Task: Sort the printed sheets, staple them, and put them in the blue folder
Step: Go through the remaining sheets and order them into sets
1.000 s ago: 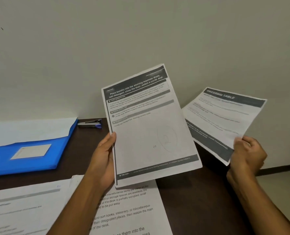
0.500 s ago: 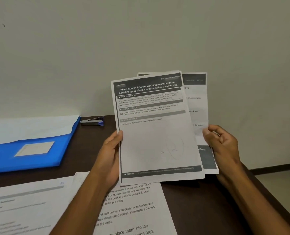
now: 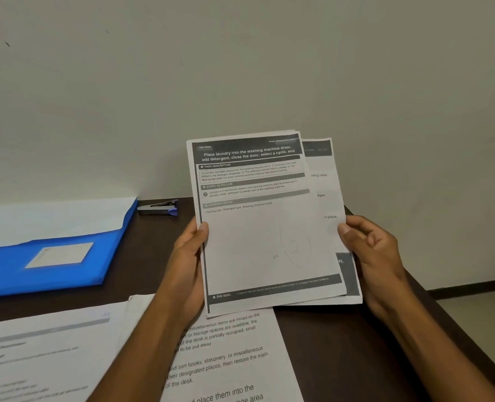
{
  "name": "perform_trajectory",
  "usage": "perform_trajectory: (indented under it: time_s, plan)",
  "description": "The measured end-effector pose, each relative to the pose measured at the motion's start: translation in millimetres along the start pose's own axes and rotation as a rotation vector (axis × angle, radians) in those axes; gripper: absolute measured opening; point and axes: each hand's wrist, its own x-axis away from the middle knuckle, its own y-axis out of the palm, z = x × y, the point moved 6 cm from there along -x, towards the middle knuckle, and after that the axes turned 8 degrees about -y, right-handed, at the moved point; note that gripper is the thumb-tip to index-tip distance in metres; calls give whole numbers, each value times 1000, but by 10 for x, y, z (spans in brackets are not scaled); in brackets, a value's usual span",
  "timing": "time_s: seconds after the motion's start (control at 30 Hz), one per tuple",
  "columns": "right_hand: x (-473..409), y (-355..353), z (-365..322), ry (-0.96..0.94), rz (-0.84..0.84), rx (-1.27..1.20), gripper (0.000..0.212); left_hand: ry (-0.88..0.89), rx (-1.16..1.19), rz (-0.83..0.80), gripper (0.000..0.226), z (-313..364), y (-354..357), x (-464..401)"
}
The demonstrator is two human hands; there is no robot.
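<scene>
Back sheet (image 3: pixel 332 198) now tucked behind front sheet (image 3: pixel 258 221), both upright.

Overall light: soft, even, rather dim; greenish-grey cast on the wall (image 3: pixel 240 68).
Source: cannot tell; nothing directional shows.
Shadows: faint, under the held front sheet (image 3: pixel 265 227) on the dark desk (image 3: pixel 342 343); darker beneath the left hand (image 3: pixel 187 274).
Glare: mild bloom on the blue folder (image 3: pixel 52 274) and its white flap.
Focus: front sheet's headline legible, small print mushy.
Blur: sheets on the desk (image 3: pixel 37 358) at lower left smeared; stapler (image 3: pixel 159 208) soft.
Distortion: wide-angle stretch toward the edges.
</scene>
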Motion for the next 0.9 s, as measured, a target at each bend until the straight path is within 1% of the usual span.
perform_trajectory:
  time_s: [0.27, 0.47, 0.53, 0.73, 0.83, 0.9]
  plan:
    - [23, 31, -35, -16, -8, 28, 21, 26, 13, -49, 37, 24, 47, 29]
    - [15, 6, -28, -10, 34, 31, 18, 9, 46, -80, 36, 26, 94, 47]
    - [15, 20, -36, -6, 19, 22, 18, 3, 31, -76, 37, 16, 89, 38]
    - [62, 160, -68, -11, -97, -2, 20, -5, -79, -69, 37, -31, 92, 11]
    - [88, 205, -70, 0, -115, -6, 20, -7, -106, -49, 36, -48, 86, 1]
    - [98, 206, -76, -8, -107, 34, 24, -11, -105, -26, 35, -55, 58, -9]
